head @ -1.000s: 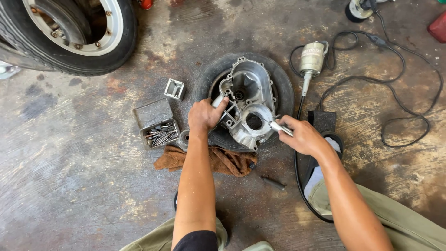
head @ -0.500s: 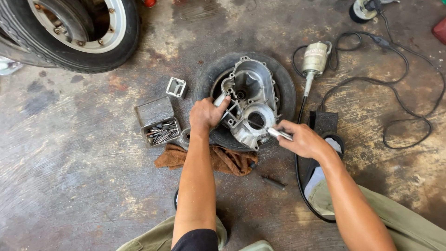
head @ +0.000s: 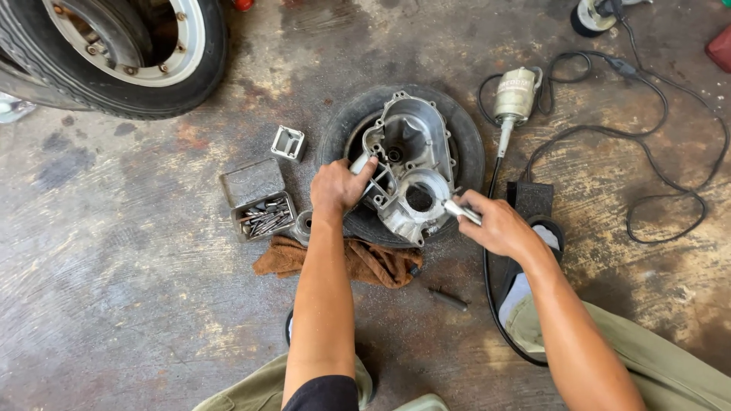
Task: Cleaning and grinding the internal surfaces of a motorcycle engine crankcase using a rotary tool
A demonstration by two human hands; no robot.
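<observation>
A grey cast-metal engine cover lies open side up on a small black tyre laid flat on the stained concrete floor. It sits between the two hands.

The left hand is closed around the cover's near-left edge, thumb up by a pale cylindrical stub, bracing it. The right hand is curled shut around a slim metal handpiece, its tip set against the cover's lower-right rim.

To work well here, the left hand wants to hold the cover firm so it does not rock on the rubber, while the right hand keeps the tip low and steady and lets the shaft behind it run loose.

That black flexible shaft runs away from the right hand to a small motor unit beyond it; a looping black cable spreads farther right. A black foot pedal lies just beyond the right wrist.

Left of the left hand stands an open metal box of bits, with a small square metal block beyond it. Under the left forearm lies a brown rag. A large vehicle wheel stands far beyond the left hand. The shaft and cable near the right arm could snag.
</observation>
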